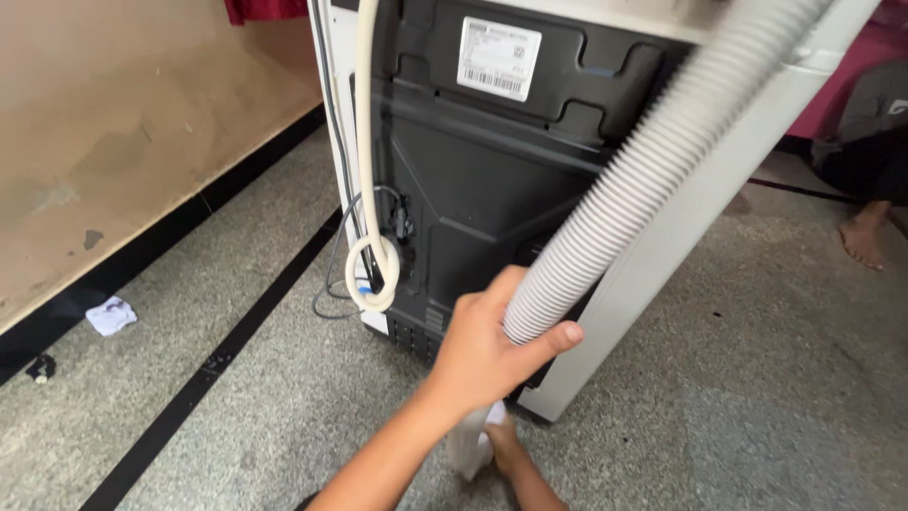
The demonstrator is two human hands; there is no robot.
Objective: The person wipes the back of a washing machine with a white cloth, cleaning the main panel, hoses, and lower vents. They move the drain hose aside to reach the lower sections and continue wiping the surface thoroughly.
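Inside left grip [492, 350]: ribbed hose [653, 161].

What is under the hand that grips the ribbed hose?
Under the gripping hand on the ribbed hose, a second hand touches a pale piece near the floor. The forearm covers most of that piece, and the hose's lower end is hidden.

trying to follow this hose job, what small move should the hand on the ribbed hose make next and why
Probably steady the corrugated hose with the left hand and ease its lower end toward the machine's black back panel. The grip is already wrapped round the hose near its bottom, beside the cabinet's lower corner. The right hand sits below on something white; what it holds is unclear.
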